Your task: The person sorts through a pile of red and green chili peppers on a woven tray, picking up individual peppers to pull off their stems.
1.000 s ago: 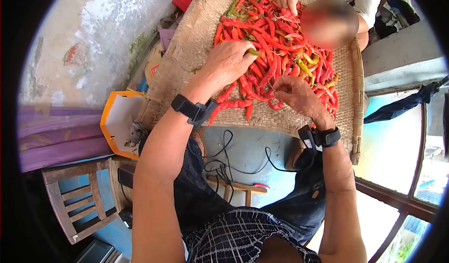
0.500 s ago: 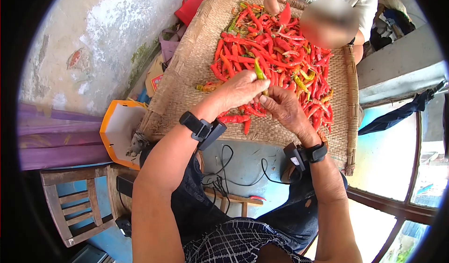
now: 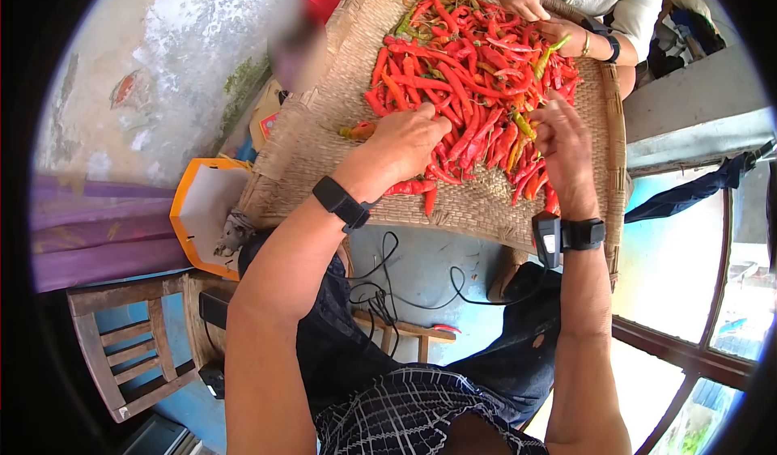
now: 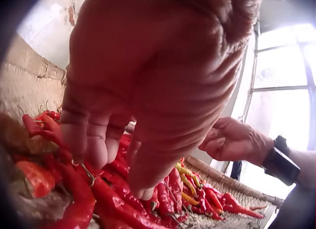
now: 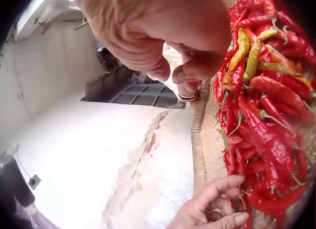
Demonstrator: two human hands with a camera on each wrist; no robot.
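My left hand (image 3: 405, 151) reaches into the near left part of a heap of red chili peppers (image 3: 465, 82), its fingertips right at them. In the left wrist view the fingers (image 4: 96, 145) point down over the peppers, apart from the thumb. My right hand (image 3: 564, 143) is raised over the heap's right side, slightly blurred. Its fingers are loosely bent, and nothing shows between them in the left wrist view. Some yellow-green peppers (image 5: 253, 61) lie among the red ones below it. One long green pepper (image 3: 550, 54) shows by another person's hands.
The peppers lie on a large woven tray (image 3: 506, 204) with a raised rim. Across it, another person's hands (image 3: 566, 36) are over the far edge. An orange-rimmed box (image 3: 198, 204) stands left, by a wooden chair (image 3: 137, 350). Black cables (image 3: 388, 293) hang below the tray.
My hands met over the near peppers with a green pepper in the left hand, then parted. The right moved right and away from me, the left back to the heap, without the green pepper.
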